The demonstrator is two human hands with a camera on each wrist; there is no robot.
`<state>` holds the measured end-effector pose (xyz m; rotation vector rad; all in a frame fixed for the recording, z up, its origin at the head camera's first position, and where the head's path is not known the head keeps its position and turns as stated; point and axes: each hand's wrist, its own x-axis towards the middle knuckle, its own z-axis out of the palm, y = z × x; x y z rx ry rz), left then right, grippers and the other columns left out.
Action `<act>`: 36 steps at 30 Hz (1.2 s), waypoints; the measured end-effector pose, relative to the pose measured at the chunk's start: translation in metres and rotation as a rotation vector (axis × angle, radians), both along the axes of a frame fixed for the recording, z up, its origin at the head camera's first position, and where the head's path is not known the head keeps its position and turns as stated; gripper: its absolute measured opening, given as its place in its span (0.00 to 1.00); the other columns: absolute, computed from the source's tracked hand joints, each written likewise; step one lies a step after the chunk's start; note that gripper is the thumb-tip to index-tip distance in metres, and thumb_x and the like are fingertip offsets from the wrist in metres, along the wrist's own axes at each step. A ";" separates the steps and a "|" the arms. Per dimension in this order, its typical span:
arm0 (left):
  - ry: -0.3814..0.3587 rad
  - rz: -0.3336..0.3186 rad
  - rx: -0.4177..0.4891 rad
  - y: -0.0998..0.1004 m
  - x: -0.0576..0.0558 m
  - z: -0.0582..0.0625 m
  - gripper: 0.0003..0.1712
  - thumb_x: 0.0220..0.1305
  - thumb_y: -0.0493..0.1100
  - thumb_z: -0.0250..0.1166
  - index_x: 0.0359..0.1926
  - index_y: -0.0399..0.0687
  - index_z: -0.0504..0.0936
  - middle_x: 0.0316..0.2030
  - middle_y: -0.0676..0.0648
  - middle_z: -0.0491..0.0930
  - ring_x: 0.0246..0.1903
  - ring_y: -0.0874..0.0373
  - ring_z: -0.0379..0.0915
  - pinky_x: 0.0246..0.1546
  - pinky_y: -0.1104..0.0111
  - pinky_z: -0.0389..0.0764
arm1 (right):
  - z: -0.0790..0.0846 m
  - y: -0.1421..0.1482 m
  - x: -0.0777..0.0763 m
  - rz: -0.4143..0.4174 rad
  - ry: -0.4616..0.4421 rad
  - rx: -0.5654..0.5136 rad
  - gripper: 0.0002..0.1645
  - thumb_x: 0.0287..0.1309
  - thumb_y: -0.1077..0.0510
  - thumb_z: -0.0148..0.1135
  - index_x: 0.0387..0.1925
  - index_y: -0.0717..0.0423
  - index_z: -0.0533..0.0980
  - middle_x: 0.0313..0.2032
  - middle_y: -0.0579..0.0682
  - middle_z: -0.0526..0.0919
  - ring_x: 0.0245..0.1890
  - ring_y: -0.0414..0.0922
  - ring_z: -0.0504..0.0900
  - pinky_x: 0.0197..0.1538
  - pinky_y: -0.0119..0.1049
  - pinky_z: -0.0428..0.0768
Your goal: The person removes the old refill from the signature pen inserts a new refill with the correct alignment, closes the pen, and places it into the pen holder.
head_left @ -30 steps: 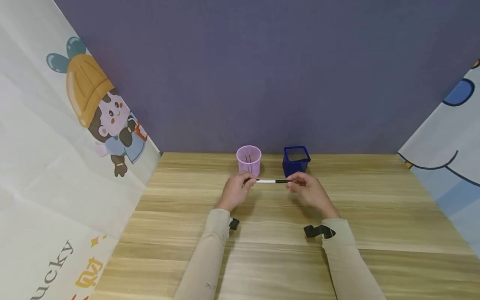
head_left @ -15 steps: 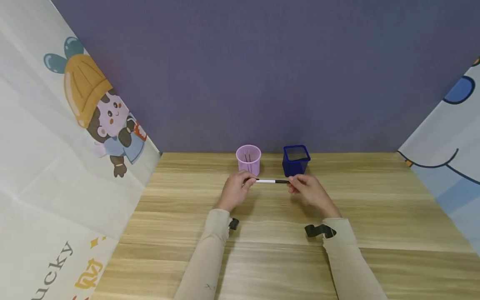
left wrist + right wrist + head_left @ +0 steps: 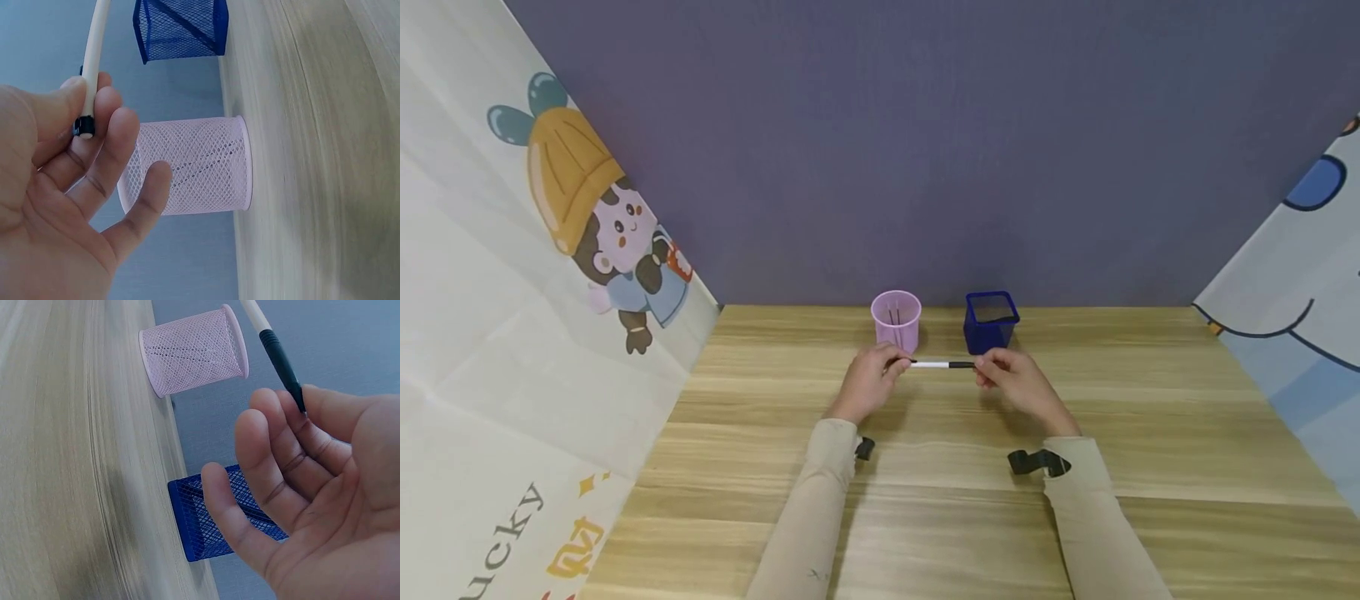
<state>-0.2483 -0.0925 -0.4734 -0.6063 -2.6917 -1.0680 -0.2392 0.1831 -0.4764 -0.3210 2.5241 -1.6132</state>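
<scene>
A pen with a white barrel and a black grip [image 3: 934,364] lies level between my two hands, above the wooden table. My left hand [image 3: 868,379] pinches its rear end between thumb and fingers; a black clip and ring show there in the left wrist view. At the other end, the thumb and fingers of my right hand [image 3: 1015,379] pinch the dark tip. Just behind my left hand stands a pink mesh pen cup [image 3: 897,325] with thin sticks in it. A square blue mesh pen holder [image 3: 990,329] stands behind my right hand, a dark slanting shape inside.
The wooden table [image 3: 940,525] runs back to a grey-blue wall panel [image 3: 940,150]. A printed white sheet [image 3: 497,333] hangs at the left, another white and blue one [image 3: 1300,292] at the right. Black straps [image 3: 1037,462] show by both wrists.
The right hand's fingers have shifted slightly at the pen's tip since one second ago. The pen, the left hand and both containers stay in nearly the same place.
</scene>
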 end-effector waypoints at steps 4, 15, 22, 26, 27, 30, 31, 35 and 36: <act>-0.007 -0.031 -0.021 -0.002 0.000 0.000 0.10 0.73 0.43 0.63 0.44 0.45 0.88 0.44 0.47 0.87 0.44 0.54 0.84 0.50 0.59 0.83 | 0.002 0.000 0.001 0.006 -0.006 -0.005 0.23 0.76 0.49 0.55 0.43 0.68 0.77 0.36 0.57 0.85 0.40 0.55 0.85 0.48 0.45 0.87; -0.055 -0.103 -0.077 -0.003 0.001 0.000 0.11 0.73 0.46 0.63 0.47 0.48 0.88 0.42 0.50 0.86 0.40 0.59 0.80 0.45 0.65 0.81 | 0.005 0.000 0.002 -0.002 -0.014 -0.013 0.21 0.76 0.50 0.56 0.44 0.68 0.77 0.38 0.59 0.85 0.39 0.49 0.85 0.47 0.41 0.87; -0.050 -0.098 -0.077 -0.003 0.000 0.000 0.10 0.72 0.45 0.64 0.45 0.47 0.88 0.43 0.49 0.87 0.41 0.58 0.81 0.47 0.64 0.82 | 0.003 0.002 0.001 0.009 0.004 0.013 0.21 0.75 0.50 0.56 0.45 0.68 0.77 0.39 0.60 0.85 0.40 0.53 0.86 0.48 0.44 0.87; -0.039 -0.096 -0.075 -0.003 0.000 0.000 0.10 0.72 0.45 0.63 0.46 0.46 0.88 0.44 0.48 0.87 0.41 0.57 0.82 0.47 0.62 0.83 | 0.004 0.002 0.001 0.020 0.007 0.016 0.20 0.76 0.52 0.56 0.46 0.68 0.78 0.39 0.60 0.85 0.41 0.55 0.85 0.49 0.46 0.87; -0.036 -0.095 -0.074 -0.003 0.000 0.000 0.10 0.72 0.45 0.63 0.45 0.46 0.88 0.44 0.48 0.87 0.41 0.57 0.82 0.47 0.62 0.83 | 0.004 0.002 0.001 0.021 0.008 0.015 0.19 0.76 0.52 0.56 0.46 0.68 0.78 0.39 0.60 0.85 0.42 0.56 0.85 0.49 0.47 0.86; -0.030 -0.095 -0.068 -0.004 0.000 -0.002 0.11 0.72 0.45 0.63 0.45 0.45 0.88 0.43 0.48 0.87 0.41 0.56 0.82 0.47 0.62 0.83 | 0.002 0.002 0.001 0.027 0.012 0.015 0.16 0.76 0.56 0.55 0.47 0.68 0.77 0.40 0.60 0.85 0.44 0.59 0.85 0.50 0.50 0.86; -0.033 -0.094 -0.065 -0.004 0.000 -0.002 0.11 0.72 0.45 0.63 0.45 0.45 0.88 0.43 0.48 0.87 0.41 0.56 0.82 0.47 0.62 0.83 | 0.002 0.002 0.001 0.030 0.015 0.014 0.16 0.76 0.57 0.55 0.48 0.69 0.77 0.40 0.61 0.85 0.44 0.60 0.84 0.50 0.50 0.86; -0.031 -0.093 -0.064 -0.004 0.000 -0.003 0.11 0.72 0.45 0.63 0.45 0.45 0.88 0.42 0.48 0.87 0.41 0.56 0.82 0.47 0.62 0.83 | 0.000 0.002 -0.001 0.039 0.031 0.016 0.15 0.75 0.59 0.55 0.49 0.69 0.77 0.40 0.60 0.86 0.44 0.61 0.85 0.49 0.50 0.86; -0.029 -0.091 -0.066 -0.004 0.000 -0.002 0.11 0.72 0.45 0.63 0.45 0.46 0.88 0.42 0.49 0.87 0.41 0.56 0.82 0.47 0.62 0.83 | 0.000 0.002 -0.001 0.039 0.032 0.013 0.14 0.75 0.59 0.56 0.49 0.69 0.77 0.40 0.60 0.86 0.43 0.61 0.85 0.49 0.50 0.86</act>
